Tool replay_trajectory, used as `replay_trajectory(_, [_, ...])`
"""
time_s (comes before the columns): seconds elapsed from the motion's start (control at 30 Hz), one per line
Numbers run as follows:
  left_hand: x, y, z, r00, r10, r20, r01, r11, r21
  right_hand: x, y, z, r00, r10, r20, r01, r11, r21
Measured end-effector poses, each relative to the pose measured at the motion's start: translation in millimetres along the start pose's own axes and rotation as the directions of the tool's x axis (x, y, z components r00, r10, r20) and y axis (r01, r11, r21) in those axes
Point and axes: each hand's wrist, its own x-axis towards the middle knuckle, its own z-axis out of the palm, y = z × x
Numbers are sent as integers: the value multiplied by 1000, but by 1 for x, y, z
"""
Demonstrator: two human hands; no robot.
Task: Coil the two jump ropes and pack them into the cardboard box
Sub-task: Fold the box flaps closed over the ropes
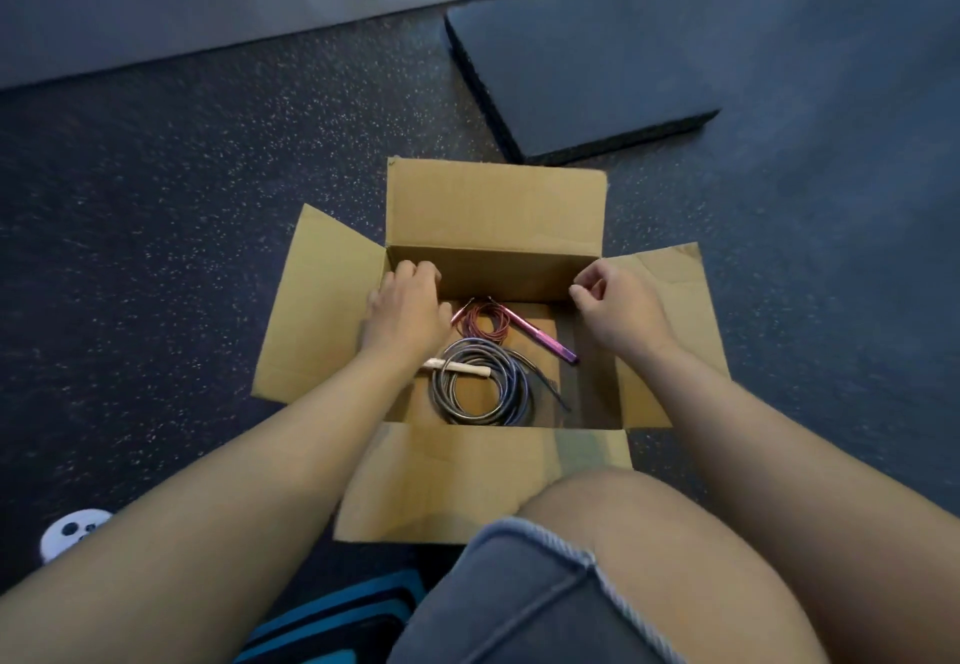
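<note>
Cardboard box [496, 206] sits open on speckled floor [182, 206], four flaps spread. Grey rope [480, 385] coiled on box bottom, near side; red rope [480, 323] with pink handle [545, 338] coiled beyond it. Left hand [408, 307] over box's left edge, fingers curled down, just left of red rope; grip unclear. Right hand [618, 302] at right edge, loosely curled, holding nothing, apart from ropes.

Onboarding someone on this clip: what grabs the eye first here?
The open cardboard box at centre, flaps splayed on the speckled floor, with two coiled ropes inside: a grey rope nearer the person, a thin red rope with a pink handle beyond. The left hand and right hand hang over the box's sides.
</note>
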Motion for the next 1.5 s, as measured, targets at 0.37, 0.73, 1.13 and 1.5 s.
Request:
replay_trajectory(0.37, [-34, -42, -56, 894, -412, -176, 435, 892, 124, -31, 47, -57, 902, 422, 88, -389, 885, -256])
replay_trajectory(0.73, [-50, 10, -48, 937, -268, -223, 228, 955, -188, -54, -6, -31, 999, -38, -38, 34, 996, -86])
replay_trajectory(1.13, [-43, -24, 13, 968, 155, 197, -156, 988, -8, -47, 14, 29, 975, -185, 126, 209, 953, -219])
replay_trajectory(1.5, [-34, -54, 64, 974, 186, 130, -212, 951, 226, -39, 54, 75, 949, -240, 206, 309, 842, -442])
